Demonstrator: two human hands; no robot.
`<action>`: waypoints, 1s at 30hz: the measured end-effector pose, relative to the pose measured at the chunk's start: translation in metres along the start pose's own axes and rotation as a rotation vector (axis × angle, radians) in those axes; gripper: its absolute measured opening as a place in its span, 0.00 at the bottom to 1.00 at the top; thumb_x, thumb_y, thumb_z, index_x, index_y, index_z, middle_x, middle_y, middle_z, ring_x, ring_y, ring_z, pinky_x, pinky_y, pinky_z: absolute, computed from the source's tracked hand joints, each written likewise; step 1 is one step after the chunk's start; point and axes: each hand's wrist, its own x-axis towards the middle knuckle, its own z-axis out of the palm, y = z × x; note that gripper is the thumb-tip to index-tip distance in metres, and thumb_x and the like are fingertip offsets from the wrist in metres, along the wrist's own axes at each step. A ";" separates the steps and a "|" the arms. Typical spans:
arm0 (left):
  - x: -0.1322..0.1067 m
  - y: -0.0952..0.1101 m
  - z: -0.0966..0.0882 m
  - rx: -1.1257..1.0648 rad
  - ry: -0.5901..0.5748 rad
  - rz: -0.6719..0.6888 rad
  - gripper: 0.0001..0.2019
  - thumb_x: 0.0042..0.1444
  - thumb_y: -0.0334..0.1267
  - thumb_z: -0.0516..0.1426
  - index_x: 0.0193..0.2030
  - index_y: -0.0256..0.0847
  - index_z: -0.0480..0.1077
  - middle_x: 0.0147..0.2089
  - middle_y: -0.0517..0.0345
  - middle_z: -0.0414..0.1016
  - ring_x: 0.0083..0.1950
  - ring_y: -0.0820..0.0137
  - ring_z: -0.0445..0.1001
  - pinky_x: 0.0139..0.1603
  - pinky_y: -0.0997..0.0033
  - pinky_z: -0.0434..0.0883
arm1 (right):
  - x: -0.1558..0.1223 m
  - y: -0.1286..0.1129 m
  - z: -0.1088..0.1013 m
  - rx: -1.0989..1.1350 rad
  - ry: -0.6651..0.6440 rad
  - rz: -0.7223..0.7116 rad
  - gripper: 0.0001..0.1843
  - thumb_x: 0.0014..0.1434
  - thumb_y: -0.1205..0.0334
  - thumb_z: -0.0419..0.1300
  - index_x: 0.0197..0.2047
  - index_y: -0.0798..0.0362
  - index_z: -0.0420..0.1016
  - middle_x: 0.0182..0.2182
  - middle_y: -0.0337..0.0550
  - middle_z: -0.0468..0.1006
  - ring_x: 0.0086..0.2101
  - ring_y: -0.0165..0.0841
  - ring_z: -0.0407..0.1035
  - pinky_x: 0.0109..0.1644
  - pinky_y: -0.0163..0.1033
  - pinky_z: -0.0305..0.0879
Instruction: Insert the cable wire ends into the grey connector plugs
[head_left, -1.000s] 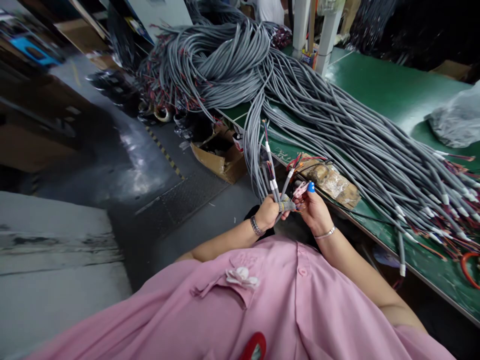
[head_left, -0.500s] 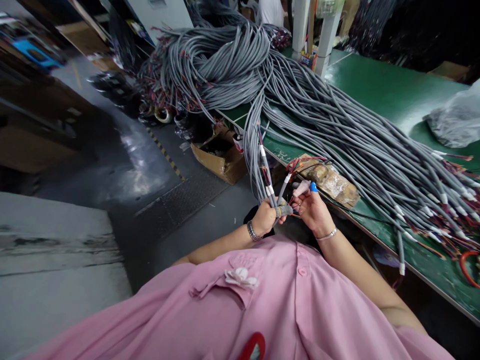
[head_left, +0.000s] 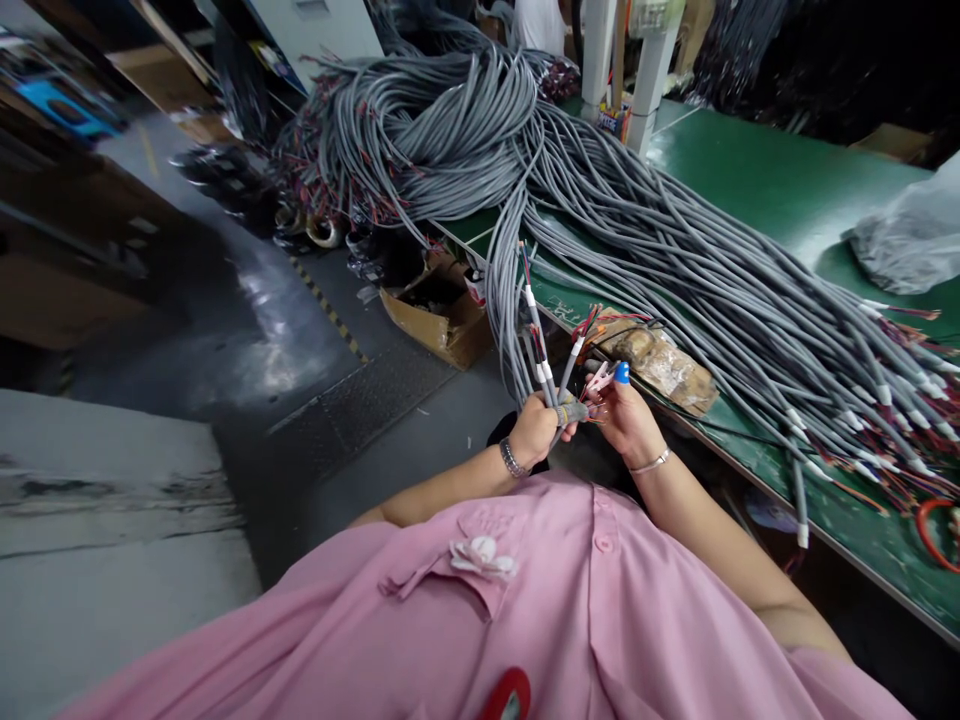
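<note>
My left hand is closed around several grey multicore cables. Its thumb wears a grey fabric cover and lies across them. White bands ring these cables near their stripped ends, where thin coloured wires stick out. One cable end points right from under that thumb, and its fine wires fan out towards my right hand. That hand is closed with bent fingers, a blue cover on one fingertip and something pale pinkish-white beside it. What its fingers grip is too small to make out.
A big heap of grey cables covers much of the green table. A tape-wrapped brown block sits at the table edge near my right hand. Below stands an open cardboard box. Orange-red handles lie at right.
My right hand has shifted slightly left and its fingers have moved a little off the fine wires, which show more plainly. My left hand keeps its hold on the cables.
</note>
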 end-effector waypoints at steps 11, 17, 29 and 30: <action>-0.001 -0.004 0.000 0.010 0.019 0.004 0.14 0.44 0.43 0.65 0.22 0.35 0.68 0.16 0.61 0.66 0.16 0.78 0.62 0.16 0.77 0.59 | 0.002 0.005 -0.002 0.071 0.001 -0.025 0.25 0.48 0.35 0.64 0.31 0.51 0.74 0.25 0.39 0.77 0.24 0.29 0.68 0.25 0.34 0.65; -0.011 -0.003 -0.005 -0.099 0.044 0.056 0.12 0.44 0.42 0.65 0.24 0.36 0.68 0.17 0.62 0.67 0.17 0.77 0.62 0.16 0.77 0.59 | 0.000 0.003 -0.013 0.095 -0.098 0.051 0.26 0.52 0.35 0.61 0.36 0.51 0.77 0.34 0.40 0.80 0.29 0.28 0.70 0.30 0.33 0.68; -0.006 -0.005 0.008 -0.132 0.087 0.102 0.14 0.45 0.43 0.65 0.23 0.36 0.68 0.17 0.62 0.66 0.18 0.77 0.63 0.17 0.77 0.60 | 0.001 0.012 -0.018 -0.172 0.052 -0.260 0.23 0.56 0.39 0.59 0.32 0.53 0.77 0.27 0.40 0.77 0.25 0.27 0.67 0.29 0.33 0.64; -0.005 -0.006 0.008 -0.129 0.088 0.102 0.14 0.45 0.43 0.66 0.23 0.36 0.67 0.17 0.62 0.66 0.18 0.77 0.63 0.17 0.77 0.60 | 0.002 0.012 -0.018 -0.162 0.035 -0.242 0.23 0.56 0.39 0.59 0.32 0.53 0.77 0.28 0.40 0.77 0.26 0.27 0.68 0.29 0.34 0.64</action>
